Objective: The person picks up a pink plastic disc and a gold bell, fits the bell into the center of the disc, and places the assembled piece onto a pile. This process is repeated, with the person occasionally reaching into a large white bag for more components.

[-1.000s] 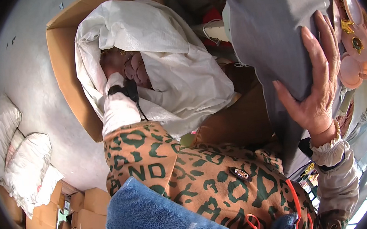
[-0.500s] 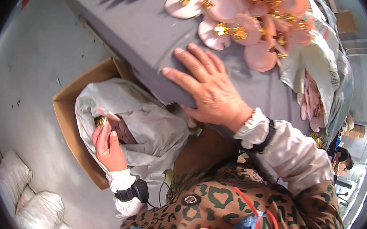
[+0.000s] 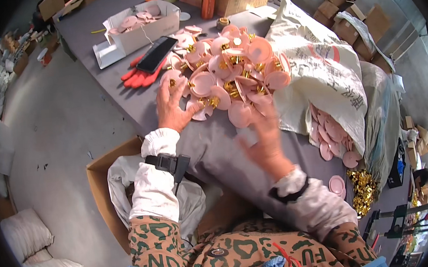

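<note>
A pile of round pink plastic discs with shiny gold foil strips [image 3: 220, 67] lies on the grey-covered table [image 3: 210, 149]. My left hand [image 3: 172, 109] is at the pile's near left edge, thumb and fingers spread, fingertips against a pink disc [image 3: 173, 80]. On the near right side of the pile, my right hand [image 3: 266, 141] is smeared by motion. Its thumb stands apart, but whether its fingers hold a disc is unclear.
A white sack [image 3: 314, 58] spills pink discs at the right, near a gold foil bundle [image 3: 362, 191]. Behind the pile are a phone [image 3: 157, 54], red glove [image 3: 140, 78], white box [image 3: 144, 33] and orange bottle [image 3: 209, 0]. A lined carton [image 3: 108, 193] stands below, left.
My left hand has left the lined carton, where it held a gold-foiled pink disc, and moved up to the pile. My right hand has shifted from the bare tabletop to the pile's near side.
</note>
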### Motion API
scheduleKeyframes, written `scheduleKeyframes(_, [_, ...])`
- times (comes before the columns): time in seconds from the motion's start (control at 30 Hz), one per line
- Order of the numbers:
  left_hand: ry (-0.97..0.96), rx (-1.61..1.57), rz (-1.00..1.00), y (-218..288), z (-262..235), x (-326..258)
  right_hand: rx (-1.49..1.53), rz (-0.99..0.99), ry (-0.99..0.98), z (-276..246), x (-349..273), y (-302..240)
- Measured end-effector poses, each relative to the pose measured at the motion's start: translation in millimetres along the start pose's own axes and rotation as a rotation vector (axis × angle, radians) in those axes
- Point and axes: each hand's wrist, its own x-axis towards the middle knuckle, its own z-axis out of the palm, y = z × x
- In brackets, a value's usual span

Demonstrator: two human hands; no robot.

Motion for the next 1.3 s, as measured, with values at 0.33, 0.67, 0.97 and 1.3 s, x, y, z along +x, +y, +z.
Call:
scheduleKeyframes(0.33, [-0.293, 0.145, -0.129, 10.6, 9.3, -5.2, -0.465, -0.021, -0.097, 6.6, 102.1, 124.6])
scheduleKeyframes(0.67, [-0.371, 0.215, -0.157, 27.8, -7.9, -2.2, -0.517, 0.052, -0.050, 76.6, 162.2, 167.8])
scheduleKeyframes(0.97, [-0.300, 0.200, -0.081, 18.3, 3.2, 1.9, -0.116, 0.471, -0.388, -4.4, 154.9, 129.1])
scheduleKeyframes(1.3, [-0.137, 0.027, 0.107, 6.1, 6.3, -11.6, 0.103, 0.445, -0.109, -194.5, -98.5, 31.8])
